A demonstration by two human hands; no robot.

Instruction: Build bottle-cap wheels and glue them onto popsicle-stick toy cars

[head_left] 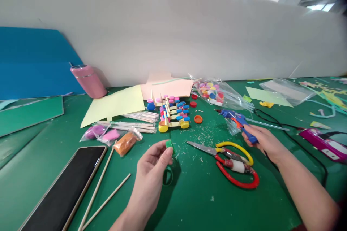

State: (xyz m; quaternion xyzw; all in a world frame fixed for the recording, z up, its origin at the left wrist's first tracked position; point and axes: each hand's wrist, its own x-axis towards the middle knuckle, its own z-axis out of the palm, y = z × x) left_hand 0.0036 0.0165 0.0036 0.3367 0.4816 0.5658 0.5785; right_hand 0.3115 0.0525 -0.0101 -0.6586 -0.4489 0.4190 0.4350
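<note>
My left hand (151, 169) pinches a small bright green piece (169, 145) between thumb and fingertips, above the table; its exact kind is hard to make out. Just below it lies a dark green ring-shaped thing (168, 176), perhaps a cap. My right hand (261, 140) is wrapped round the handle of a blue glue gun (230, 114) with an orange trigger, its nozzle pointing left. Between the hands lie scissors (230, 158) with red and yellow handles, blades partly apart. Beyond them stand several small wheeled stick models (173, 113) with yellow, blue and pink parts.
Orange and red caps (198, 119) lie beside a clear bag of coloured caps (213, 92). At left are a phone (65, 187), wooden sticks (108, 196), wrapped orange clay (126, 143) and a pink tumbler (89, 81). A cord runs near a magenta power strip (322, 144).
</note>
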